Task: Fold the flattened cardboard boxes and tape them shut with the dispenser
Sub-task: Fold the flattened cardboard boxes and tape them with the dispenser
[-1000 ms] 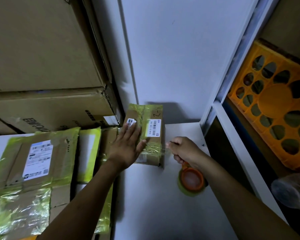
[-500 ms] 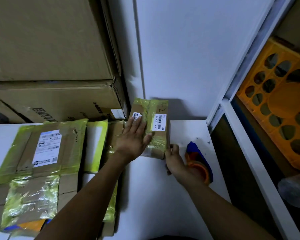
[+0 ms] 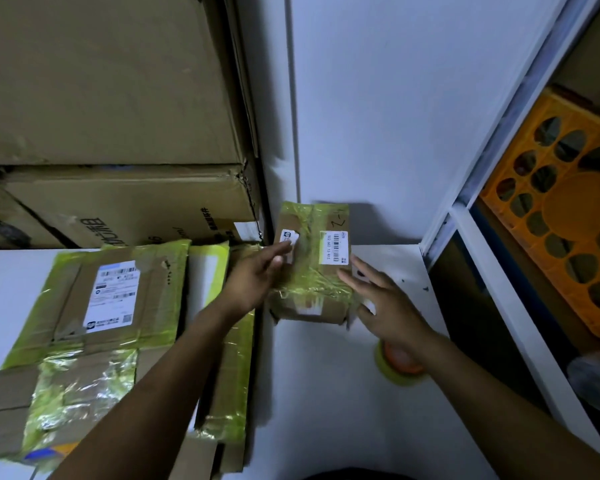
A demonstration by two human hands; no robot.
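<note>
Tape (image 3: 314,289) already wraps the small box (image 3: 309,268) between my hands on the table (image 3: 326,393), so I judge it sealed. My left hand (image 3: 253,282) lies flat and open on top, my right hand (image 3: 385,306) is open against its side, and the dispenser (image 3: 400,368) sits under that wrist. Its label (image 3: 333,247) beyond my right hand seems to read "502 602 12 815".

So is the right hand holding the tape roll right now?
No, the right hand lies open against the small taped box, while the tape roll sits on the table beneath the wrist.
</note>
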